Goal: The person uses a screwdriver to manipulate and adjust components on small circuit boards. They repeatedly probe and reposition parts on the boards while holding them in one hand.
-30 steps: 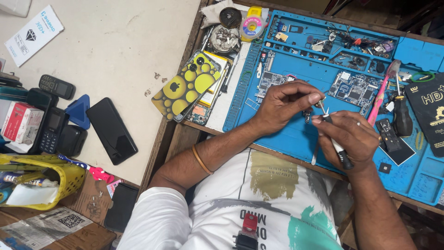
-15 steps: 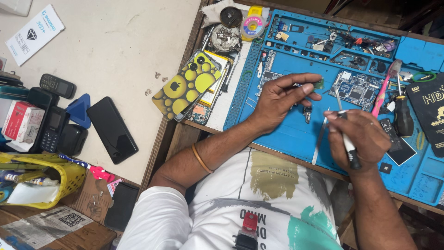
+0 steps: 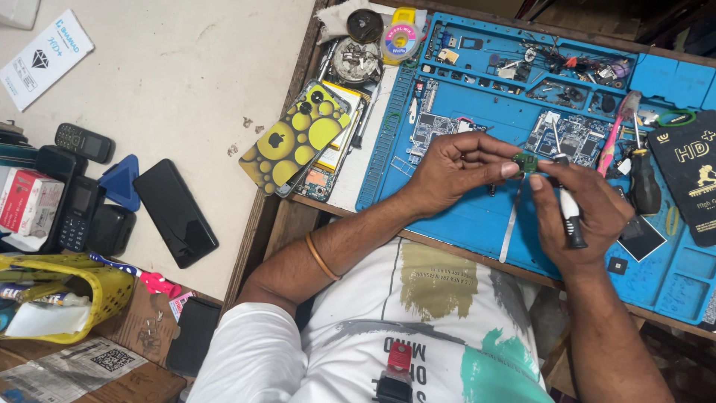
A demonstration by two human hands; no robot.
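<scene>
Fingers [image 3: 488,166] of the left hand [image 3: 447,175] pinch a small green circuit board [image 3: 526,162], raised above the blue repair mat [image 3: 462,216] on the worktop for access; the right hand [image 3: 578,213], curled around a black-and-white tool [image 3: 571,218], steadies the board's other edge.

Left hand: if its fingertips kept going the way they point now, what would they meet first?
The left hand points right, pinching a small green board; just beyond it come the right hand's fingertips, seemingly touching.
</scene>
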